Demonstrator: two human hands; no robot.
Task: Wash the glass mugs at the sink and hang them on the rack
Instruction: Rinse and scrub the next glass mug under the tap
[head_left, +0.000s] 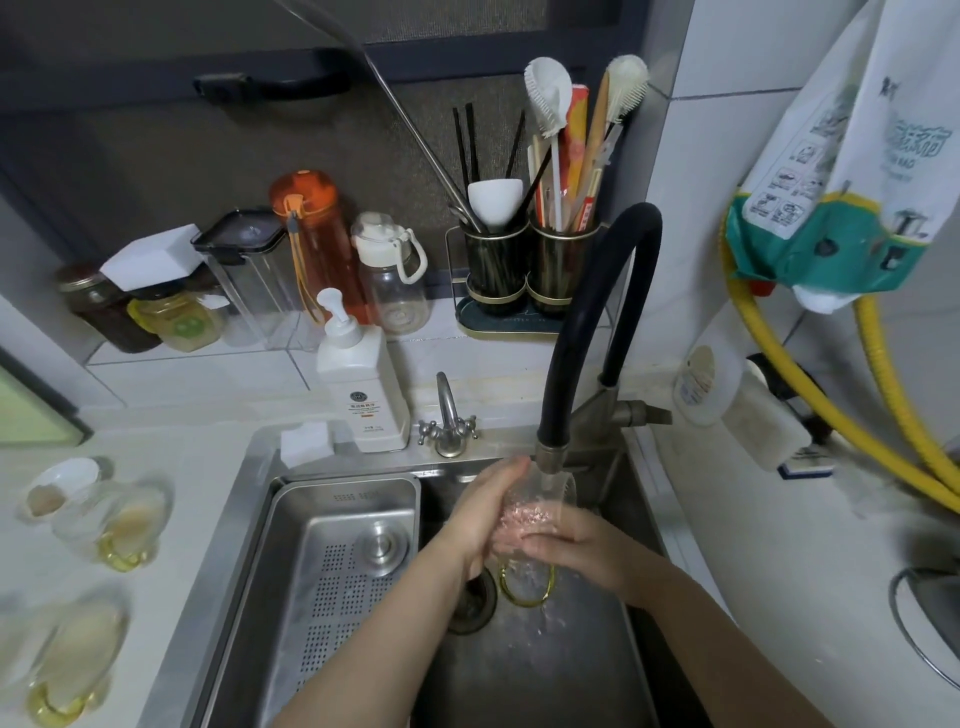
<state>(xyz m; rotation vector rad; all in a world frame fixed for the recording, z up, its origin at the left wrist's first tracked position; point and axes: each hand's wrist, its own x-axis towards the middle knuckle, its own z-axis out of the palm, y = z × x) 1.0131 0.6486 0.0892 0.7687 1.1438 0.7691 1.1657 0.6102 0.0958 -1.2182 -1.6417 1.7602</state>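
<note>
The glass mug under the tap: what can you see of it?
The glass mug is clear, with a yellow-gold handle ring at its lower end. It is tilted over the sink, its open end up under the black faucet, water running into it. The left hand cups its left side; the right hand holds its lower right side.

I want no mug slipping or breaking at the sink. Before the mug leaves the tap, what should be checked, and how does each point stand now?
1. Both hands on the glass mug: ok, left hand and right hand wrap it.
2. Mug under the faucet stream: ok.
3. Rinsed clean: cannot tell, water blurs the glass.
4. Mug over the sink, away from its walls: ok.
5. Rack free to hang it: cannot tell, none clearly in view.
6. Mugs on the counter washed: not ok, still waiting.
</note>
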